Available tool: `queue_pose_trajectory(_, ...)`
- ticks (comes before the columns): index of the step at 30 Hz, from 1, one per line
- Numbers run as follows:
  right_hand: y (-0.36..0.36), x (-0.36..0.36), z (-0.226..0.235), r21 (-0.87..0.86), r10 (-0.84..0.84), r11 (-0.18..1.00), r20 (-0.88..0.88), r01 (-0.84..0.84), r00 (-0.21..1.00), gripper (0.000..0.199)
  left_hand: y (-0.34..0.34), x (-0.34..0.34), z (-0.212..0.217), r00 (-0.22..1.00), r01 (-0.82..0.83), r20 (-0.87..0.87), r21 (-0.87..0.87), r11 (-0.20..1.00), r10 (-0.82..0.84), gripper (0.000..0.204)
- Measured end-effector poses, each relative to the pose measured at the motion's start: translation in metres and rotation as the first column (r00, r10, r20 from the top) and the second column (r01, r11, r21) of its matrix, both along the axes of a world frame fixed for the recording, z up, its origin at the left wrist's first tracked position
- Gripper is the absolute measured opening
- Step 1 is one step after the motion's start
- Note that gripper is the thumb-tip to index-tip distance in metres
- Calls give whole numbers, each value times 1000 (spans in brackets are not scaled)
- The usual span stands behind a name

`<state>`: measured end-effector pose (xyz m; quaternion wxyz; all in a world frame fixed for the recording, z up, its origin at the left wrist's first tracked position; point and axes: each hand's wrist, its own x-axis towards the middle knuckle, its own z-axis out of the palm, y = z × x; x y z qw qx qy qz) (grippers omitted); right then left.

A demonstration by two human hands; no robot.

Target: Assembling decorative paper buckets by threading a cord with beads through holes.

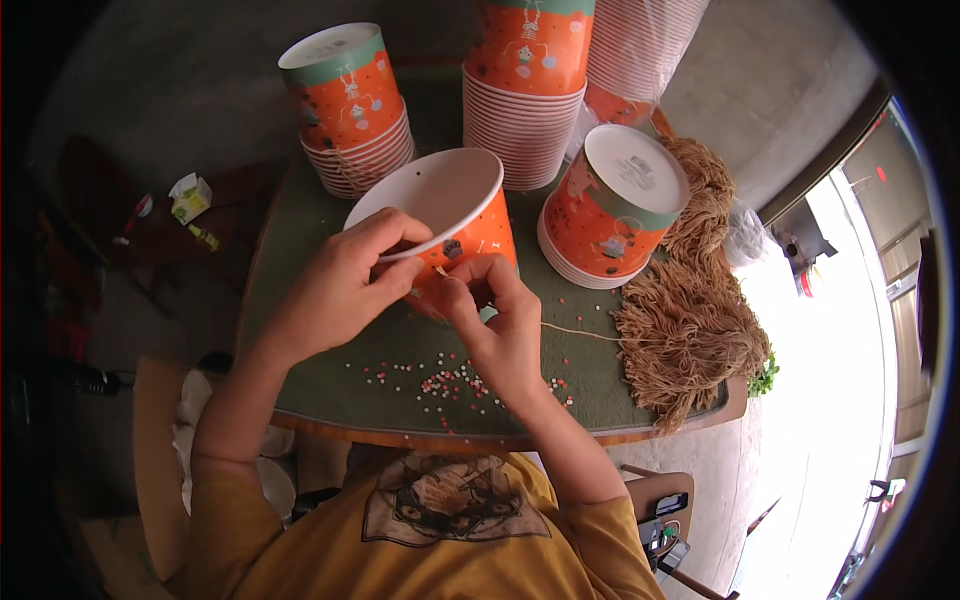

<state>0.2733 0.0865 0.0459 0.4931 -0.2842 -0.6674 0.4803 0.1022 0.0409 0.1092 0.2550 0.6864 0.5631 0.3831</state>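
Observation:
A large orange paper bucket point(488, 228) with a white rim stands tilted before me, its open mouth up. My left hand point(340, 285) grips its near rim, fingers inside and thumb against the outer wall. Just to the right, my right hand point(500, 325) is closed in a pinch on a thin tan string point(580, 331) at the bucket's outer wall. A short end of string shows near the thumb tips. The string trails right toward a heap of tan cords point(690, 330). The inner left fingertips are hidden by the rim.
Upside-down bucket stacks stand at the back left point(350, 110), back middle point(525, 130) and right point(610, 215); another is wrapped in clear plastic point(645, 45). Small red and white paper dots point(455, 382) lie scattered along the green tabletop point(300, 380). An open cardboard box point(160, 440) sits below, left.

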Motion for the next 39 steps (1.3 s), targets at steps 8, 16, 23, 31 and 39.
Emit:
queue_pose_trajectory(8,-1,8,1,-84,-50,995,31,53,998,15,1,21,-8,995,45,-101,166,985,-28,24)
queue_pose_trajectory(16,0,13,-5,-168,-74,983,-20,69,997,14,-1,33,-8,996,69,-61,109,992,-63,22)
queue_pose_trajectory(23,-1,20,-3,-185,-103,976,58,112,993,14,16,23,-11,948,213,276,-173,962,-160,14)
queue_pose_trajectory(31,3,33,3,-301,14,953,64,6,998,13,40,23,-26,938,302,256,-271,914,-234,11)
queue_pose_trajectory(39,12,46,1,-31,-111,993,165,117,980,17,36,31,-30,983,144,139,-183,973,-119,12)
